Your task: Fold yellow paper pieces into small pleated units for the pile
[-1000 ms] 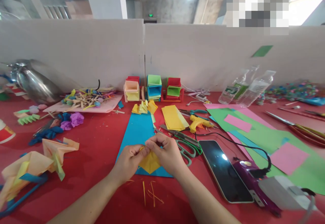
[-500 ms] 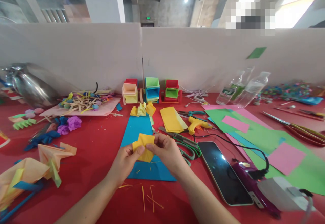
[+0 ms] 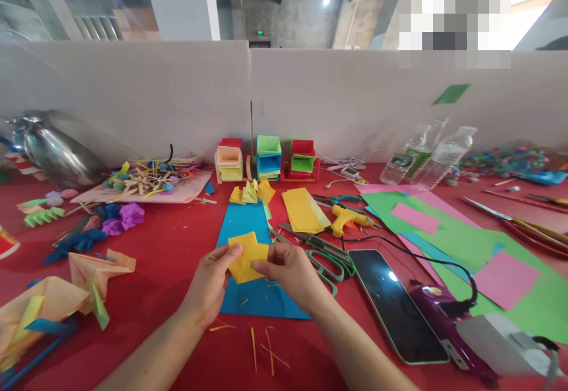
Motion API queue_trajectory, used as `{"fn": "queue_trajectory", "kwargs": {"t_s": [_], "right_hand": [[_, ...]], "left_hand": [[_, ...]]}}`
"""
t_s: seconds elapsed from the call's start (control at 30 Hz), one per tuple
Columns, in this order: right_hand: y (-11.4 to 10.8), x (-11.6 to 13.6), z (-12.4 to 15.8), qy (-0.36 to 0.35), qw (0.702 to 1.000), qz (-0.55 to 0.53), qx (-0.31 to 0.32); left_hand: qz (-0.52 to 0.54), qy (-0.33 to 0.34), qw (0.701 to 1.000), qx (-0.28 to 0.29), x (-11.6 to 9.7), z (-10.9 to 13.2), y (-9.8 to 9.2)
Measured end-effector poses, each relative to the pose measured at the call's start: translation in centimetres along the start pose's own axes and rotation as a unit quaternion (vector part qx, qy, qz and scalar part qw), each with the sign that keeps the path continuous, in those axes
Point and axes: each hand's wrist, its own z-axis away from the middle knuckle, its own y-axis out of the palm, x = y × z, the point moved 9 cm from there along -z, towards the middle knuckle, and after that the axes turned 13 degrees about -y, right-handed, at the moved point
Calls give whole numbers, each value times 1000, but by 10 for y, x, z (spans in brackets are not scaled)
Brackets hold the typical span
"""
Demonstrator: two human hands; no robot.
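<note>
Both hands hold one folded yellow paper piece (image 3: 247, 256) a little above a blue sheet (image 3: 249, 249) on the red table (image 3: 168, 249). My left hand (image 3: 209, 283) pinches its left edge with thumb and fingers. My right hand (image 3: 293, 268) pinches its right edge. The piece faces me, partly unfolded. More folded yellow pieces (image 3: 252, 192) lie beyond the blue sheet, and a stack of yellow sheets (image 3: 303, 209) lies to their right.
Green-handled scissors (image 3: 323, 255), a yellow glue gun (image 3: 348, 218), a phone (image 3: 396, 302) and a purple device (image 3: 448, 332) lie right of my hands. Coloured sheets (image 3: 448, 225) and bottles (image 3: 426, 157) sit further right. Paper boxes (image 3: 268, 155) line the partition. Paper crafts (image 3: 57, 296) lie at left.
The yellow piece was low over the blue sheet, then lifted and turned up. Now it is opened flatter between both hands, which have risen slightly.
</note>
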Motion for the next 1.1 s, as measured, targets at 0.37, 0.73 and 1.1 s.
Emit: {"fn": "queue_trajectory", "kwargs": {"t_s": [0.37,0.73,1.1], "right_hand": [[-2,8,-2,-21,999,-24,10],[-29,13,-6,-75,990,-26,-113],[0,6,-3,-26,990,-128,-60]], "left_hand": [[-156,-27,987,23,-21,-9,-11],[-292,-41,956,4,-15,-6,-7],[-193,28,978,-67,-17,-5,-13]]}}
